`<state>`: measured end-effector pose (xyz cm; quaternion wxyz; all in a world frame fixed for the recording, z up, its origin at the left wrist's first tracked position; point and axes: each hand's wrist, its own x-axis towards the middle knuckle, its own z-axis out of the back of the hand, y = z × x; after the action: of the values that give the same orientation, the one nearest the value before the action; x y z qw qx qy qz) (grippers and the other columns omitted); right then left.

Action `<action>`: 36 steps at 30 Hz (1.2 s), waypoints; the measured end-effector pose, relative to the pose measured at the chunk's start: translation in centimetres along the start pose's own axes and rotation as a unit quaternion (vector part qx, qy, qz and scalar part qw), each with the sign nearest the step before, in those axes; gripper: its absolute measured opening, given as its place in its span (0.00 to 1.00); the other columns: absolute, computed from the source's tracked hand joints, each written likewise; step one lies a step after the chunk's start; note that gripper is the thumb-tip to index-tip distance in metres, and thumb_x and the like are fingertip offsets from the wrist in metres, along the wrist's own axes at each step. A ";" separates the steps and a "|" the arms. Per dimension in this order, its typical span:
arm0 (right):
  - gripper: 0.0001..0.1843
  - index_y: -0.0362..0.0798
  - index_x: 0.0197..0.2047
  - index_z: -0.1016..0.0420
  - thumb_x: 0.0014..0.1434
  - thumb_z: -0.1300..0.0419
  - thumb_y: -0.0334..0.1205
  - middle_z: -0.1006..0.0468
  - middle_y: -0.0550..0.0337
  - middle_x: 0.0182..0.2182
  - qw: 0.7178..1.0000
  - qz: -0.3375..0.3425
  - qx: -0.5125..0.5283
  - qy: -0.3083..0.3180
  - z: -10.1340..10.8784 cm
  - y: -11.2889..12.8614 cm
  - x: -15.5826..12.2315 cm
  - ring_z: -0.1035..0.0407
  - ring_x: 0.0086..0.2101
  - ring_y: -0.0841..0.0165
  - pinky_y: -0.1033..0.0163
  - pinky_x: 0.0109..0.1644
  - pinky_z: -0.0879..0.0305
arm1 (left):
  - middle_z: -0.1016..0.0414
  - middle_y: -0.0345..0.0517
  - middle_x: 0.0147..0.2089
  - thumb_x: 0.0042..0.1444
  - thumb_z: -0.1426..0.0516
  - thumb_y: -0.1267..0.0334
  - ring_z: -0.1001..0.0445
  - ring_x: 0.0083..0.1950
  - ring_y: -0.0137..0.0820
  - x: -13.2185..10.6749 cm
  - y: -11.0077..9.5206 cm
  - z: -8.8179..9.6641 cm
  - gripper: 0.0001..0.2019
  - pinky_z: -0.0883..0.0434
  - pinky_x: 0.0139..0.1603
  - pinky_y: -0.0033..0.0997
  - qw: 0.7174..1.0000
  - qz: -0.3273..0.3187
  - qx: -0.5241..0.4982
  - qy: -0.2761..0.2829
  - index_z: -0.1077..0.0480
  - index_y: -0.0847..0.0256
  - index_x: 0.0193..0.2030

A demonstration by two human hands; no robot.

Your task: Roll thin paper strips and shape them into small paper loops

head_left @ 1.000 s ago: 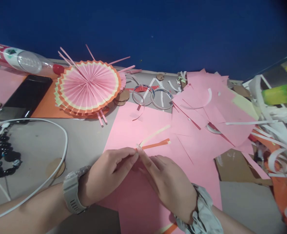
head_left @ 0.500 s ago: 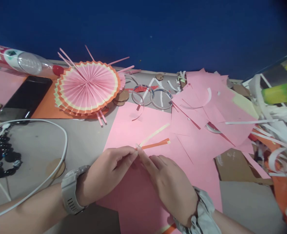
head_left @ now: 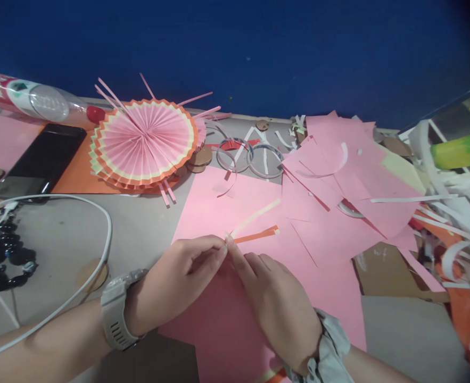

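**Pinching paper strips (head_left: 256,234) on a crowded worktop (head_left: 139,229)**

Head view: your left hand (head_left: 174,282) has thumb and forefinger pressed together on the near ends of the paper strips, one orange and one pale yellow. The strips fan out from your fingertips toward the far edge. Your right hand (head_left: 277,303) lays its forefinger against the same spot. Its thumb is hidden, so you cannot tell whether it pinches or only presses. Both hands rest on a large pink sheet (head_left: 219,213) at the middle of the near edge. You wear a grey watch (head_left: 117,308) on the left wrist and a grey scrunchie (head_left: 326,351) on the right.

The worktop is grey and ends at a deep blue wall (head_left: 258,48). Toward the far left corner a pleated pink rosette (head_left: 145,141) with orange rims sits on an orange sheet (head_left: 75,178), with a black phone (head_left: 41,159) just beside it. A plastic bottle (head_left: 31,98) lies on its side along the far edge. A white cable (head_left: 99,213) loops across the left side, near black beads (head_left: 5,255) at the left edge. Two clear tape rings (head_left: 264,159) lie at the far middle. Pink offcuts (head_left: 338,181) are heaped toward the right. White and orange trimmings (head_left: 450,250) tangle along the right edge.
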<state>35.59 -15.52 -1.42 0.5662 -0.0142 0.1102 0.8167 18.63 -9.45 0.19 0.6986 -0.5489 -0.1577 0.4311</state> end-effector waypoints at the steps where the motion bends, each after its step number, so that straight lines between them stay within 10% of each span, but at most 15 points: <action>1: 0.42 0.48 0.66 0.65 0.52 0.53 0.21 0.34 0.61 0.28 1.000 0.001 -0.003 -0.002 0.0 0.1 0.0 0.41 0.27 0.67 0.62 0.28 0.45 | 0.40 0.36 0.26 0.63 0.55 0.62 0.41 0.29 0.25 0.0 0.0 0.0 0.12 0.41 0.30 0.23 1.000 0.003 0.006 -0.001 0.35 0.61 0.33; 36: 0.42 0.48 0.66 0.62 0.50 0.51 0.21 0.33 0.61 0.29 1.000 0.018 0.004 0.004 0.0 -0.1 0.1 0.41 0.28 0.67 0.61 0.29 0.43 | 0.42 0.35 0.24 0.61 0.56 0.66 0.43 0.26 0.23 -0.2 0.6 -0.2 0.12 0.43 0.28 0.23 0.998 0.017 0.061 0.001 0.41 0.61 0.26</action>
<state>35.65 -15.41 -1.49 0.5512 -0.0133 0.1164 0.8261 18.42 -9.75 -0.36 0.7231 -0.5083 -0.1211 0.4517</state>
